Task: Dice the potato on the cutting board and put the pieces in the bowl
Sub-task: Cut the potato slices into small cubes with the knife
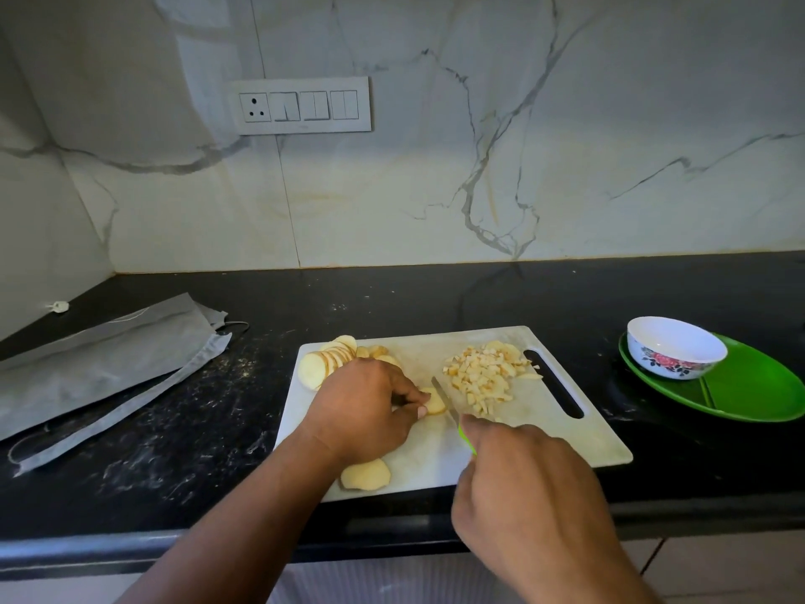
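Midway through dicing: left hand (363, 407) fingers pinch a potato slice (435, 401) on the cutting board (544, 433), right hand (522, 486) grips the knife (445, 399); next, chop crosswise, then carry dice (483, 377) to the bowl (675, 347)

hands (435, 446) slicing potato (435, 402), knife (444, 398)

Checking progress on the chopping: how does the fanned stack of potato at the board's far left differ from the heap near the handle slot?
The fanned potato slices are whole round discs; the diced heap is small cubes. The slices overlap in an orderly row, while the dice lie in a loose scatter. The slices sit beside the left hand; the dice lie beyond the knife blade. Both rest on the cutting board, none in the bowl.
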Available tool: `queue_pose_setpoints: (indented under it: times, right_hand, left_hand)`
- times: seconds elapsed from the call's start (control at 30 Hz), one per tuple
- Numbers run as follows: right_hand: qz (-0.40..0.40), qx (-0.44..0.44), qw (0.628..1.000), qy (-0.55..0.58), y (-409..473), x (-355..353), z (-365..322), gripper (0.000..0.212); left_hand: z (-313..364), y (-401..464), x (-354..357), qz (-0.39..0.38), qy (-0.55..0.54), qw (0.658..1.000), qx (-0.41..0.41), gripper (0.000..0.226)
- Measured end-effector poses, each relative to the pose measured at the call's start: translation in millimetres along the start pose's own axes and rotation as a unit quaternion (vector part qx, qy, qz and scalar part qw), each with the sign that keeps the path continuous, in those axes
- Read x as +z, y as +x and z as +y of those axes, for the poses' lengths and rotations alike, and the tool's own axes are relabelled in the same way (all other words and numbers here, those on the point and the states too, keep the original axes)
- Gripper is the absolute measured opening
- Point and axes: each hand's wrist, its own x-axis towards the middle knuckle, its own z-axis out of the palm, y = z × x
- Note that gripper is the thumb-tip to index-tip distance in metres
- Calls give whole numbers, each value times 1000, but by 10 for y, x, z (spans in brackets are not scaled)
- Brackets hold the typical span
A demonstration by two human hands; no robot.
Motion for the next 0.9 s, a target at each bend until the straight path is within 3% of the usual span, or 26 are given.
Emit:
queue_pose_setpoints:
  times: [0.33,0.6,0.9]
  right_hand:
    - [-70,12,997,12,-257,-188,64,56]
    - [-33,11,999,0,47,4,-114,52]
    - [-114,4,993,16,-185,-108,-33,68]
  left_hand:
    - [-32,25,8,-6,-51,998,-30,12]
    - [-8,-12,-1,4,-50,998,-45,8]
    - [1,-1,-8,11,-49,998,-46,14]
